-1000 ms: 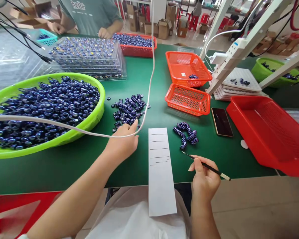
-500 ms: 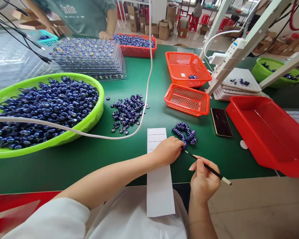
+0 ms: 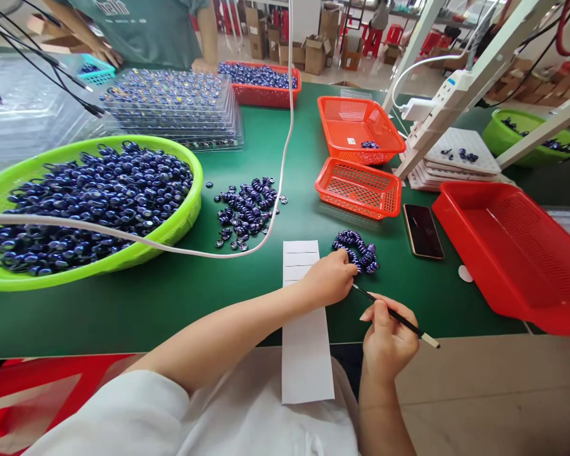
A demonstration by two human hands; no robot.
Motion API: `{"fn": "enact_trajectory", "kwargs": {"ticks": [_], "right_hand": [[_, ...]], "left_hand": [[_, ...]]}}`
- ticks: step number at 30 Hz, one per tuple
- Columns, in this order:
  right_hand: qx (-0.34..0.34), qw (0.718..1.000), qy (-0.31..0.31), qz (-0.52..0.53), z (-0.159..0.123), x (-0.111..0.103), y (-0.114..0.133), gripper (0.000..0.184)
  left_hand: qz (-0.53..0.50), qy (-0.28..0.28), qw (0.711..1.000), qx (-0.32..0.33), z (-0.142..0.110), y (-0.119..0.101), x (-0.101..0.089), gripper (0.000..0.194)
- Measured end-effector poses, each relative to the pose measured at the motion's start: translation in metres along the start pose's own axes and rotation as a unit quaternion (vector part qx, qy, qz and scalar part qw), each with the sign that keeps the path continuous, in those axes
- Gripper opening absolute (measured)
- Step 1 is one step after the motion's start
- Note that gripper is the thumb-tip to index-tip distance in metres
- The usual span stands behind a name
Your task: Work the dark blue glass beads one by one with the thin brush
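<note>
My left hand [image 3: 333, 277] is closed in a pinch over a white card strip [image 3: 306, 354] with ruled lines. Its fingertips meet the near side of a curled row of shiny dark-blue ring-like pieces [image 3: 354, 244]; what they pinch is hidden. In my right hand [image 3: 390, 339] is a thin black-handled brush [image 3: 403, 322] with a pale rear end, held like a pen. The brush's metal front end points at my left fingertips, and its tip is hidden there. A loose heap of similar blue pieces [image 3: 247, 212] lies left of the card.
A green basket [image 3: 197, 183] full of blue pieces stands left, a white cable [image 3: 209, 254] crossing it. Orange baskets [image 3: 327, 183], a phone [image 3: 422, 231] and a red tray [image 3: 498, 297] are right. Stacked clear trays [image 3: 237, 136] and another person [image 3: 142, 38] are across the table.
My left hand has shifted slightly right, its fingers curled further over the near side of the row. My right hand keeps the brush in nearly the same pose. The whole view has shifted slightly.
</note>
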State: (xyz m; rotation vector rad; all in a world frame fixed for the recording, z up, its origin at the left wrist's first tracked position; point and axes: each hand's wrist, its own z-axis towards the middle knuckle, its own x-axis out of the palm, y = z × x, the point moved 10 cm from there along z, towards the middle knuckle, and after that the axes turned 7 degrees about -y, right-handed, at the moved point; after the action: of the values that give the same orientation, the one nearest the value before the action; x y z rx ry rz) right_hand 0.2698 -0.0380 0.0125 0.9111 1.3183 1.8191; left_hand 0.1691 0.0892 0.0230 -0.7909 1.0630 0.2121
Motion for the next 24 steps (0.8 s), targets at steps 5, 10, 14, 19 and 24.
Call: {"fn": "enact_trajectory", "kwargs": {"ticks": [5,10,14,19,24], "right_hand": [[-0.009,1.000,0.002,-0.005,0.001,0.001,0.001,0.016],[-0.012,1.000,-0.003,0.015,0.001,0.002,0.002,0.016],[-0.004,1.000,-0.006,-0.002,0.000,0.001,-0.001,0.019],[-0.006,1.000,-0.007,-0.014,0.001,0.000,-0.001,0.020],[-0.006,1.000,-0.006,-0.013,0.000,-0.001,-0.002,0.020]], "left_hand": [[-0.053,-0.035,0.997,-0.043,-0.005,0.010,-0.016,0.024],[-0.058,-0.017,0.997,-0.045,-0.008,0.012,-0.017,0.025],[-0.041,0.021,0.999,-0.018,-0.011,0.008,-0.009,0.027],[-0.023,0.041,0.999,-0.010,-0.013,0.007,-0.006,0.027],[-0.013,0.023,1.000,-0.017,-0.011,0.010,-0.014,0.028]]}}
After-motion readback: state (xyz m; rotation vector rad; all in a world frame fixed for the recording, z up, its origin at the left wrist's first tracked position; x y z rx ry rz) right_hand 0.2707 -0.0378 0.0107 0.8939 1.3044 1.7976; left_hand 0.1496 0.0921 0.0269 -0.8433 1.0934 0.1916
